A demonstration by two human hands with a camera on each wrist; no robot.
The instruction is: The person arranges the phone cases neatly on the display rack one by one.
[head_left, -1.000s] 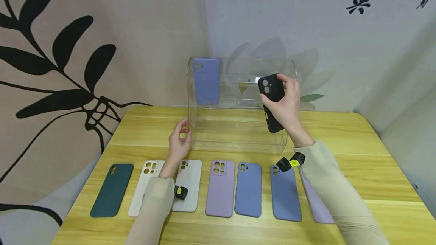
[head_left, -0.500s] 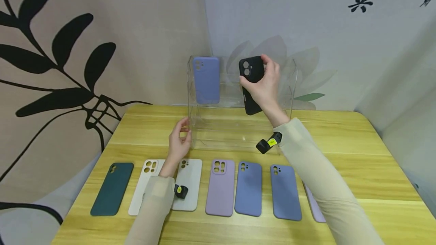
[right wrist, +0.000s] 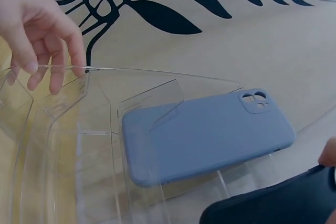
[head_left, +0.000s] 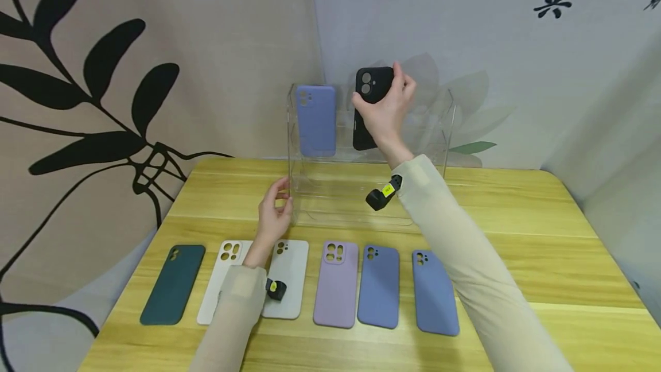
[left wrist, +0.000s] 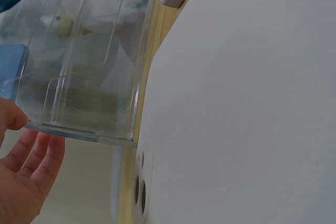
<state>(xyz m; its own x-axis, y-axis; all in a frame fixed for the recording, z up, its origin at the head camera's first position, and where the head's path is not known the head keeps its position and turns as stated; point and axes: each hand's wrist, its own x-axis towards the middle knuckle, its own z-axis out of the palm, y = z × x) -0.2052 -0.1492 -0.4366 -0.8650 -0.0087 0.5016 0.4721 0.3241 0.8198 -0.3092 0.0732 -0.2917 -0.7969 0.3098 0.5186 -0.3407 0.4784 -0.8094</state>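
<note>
Black case pinched by its long edges in right hand, at the upper tier of the clear rack, to the right of the blue case leaning there. Long axis nearly upright, top tipped slightly right; camera cutouts uppermost, back toward the person. Contact with rack impossible to tell. Left hand pinching the rack's left edge. On bench, six cases, cutouts at the far end.

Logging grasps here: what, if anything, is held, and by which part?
The right grip holds the black phone case by its side edges, near the top. The left grip pinches the clear rack by its left side.
</note>
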